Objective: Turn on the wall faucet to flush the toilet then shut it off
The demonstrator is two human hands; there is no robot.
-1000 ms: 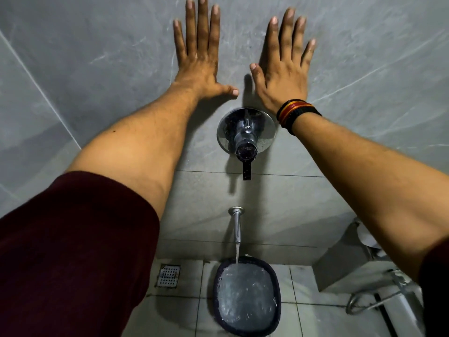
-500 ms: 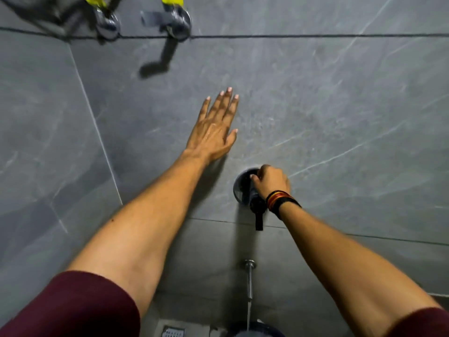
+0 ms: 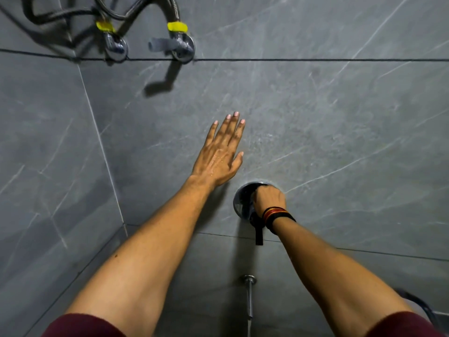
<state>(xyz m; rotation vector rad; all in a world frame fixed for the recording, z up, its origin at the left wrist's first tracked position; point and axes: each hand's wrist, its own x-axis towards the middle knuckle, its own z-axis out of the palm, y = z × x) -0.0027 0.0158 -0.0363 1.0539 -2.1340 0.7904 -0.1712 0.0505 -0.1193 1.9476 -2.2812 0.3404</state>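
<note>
The wall faucet valve [image 3: 243,200] is a round chrome plate on the grey tiled wall, with a dark lever hanging below it. My right hand [image 3: 269,198], with red and black bands at the wrist, is closed over the valve's knob and hides it. My left hand [image 3: 220,154] lies flat on the wall, fingers spread, up and to the left of the valve, holding nothing. Below the valve a thin chrome spout [image 3: 249,295] sticks out of the wall, and a fine stream of water falls from its tip. The toilet is out of view.
Two chrome angle valves [image 3: 181,47] with yellow tape and grey braided hoses [image 3: 60,13] sit high on the wall at the upper left. A wall corner [image 3: 102,147] runs down the left side. A dark curved object shows at the bottom right edge [image 3: 420,305].
My right hand left the wall and closed on the faucet knob. The camera tilted upward, so the toilet bowl dropped out of view and the upper valves appeared. The left hand stayed flat on the wall.
</note>
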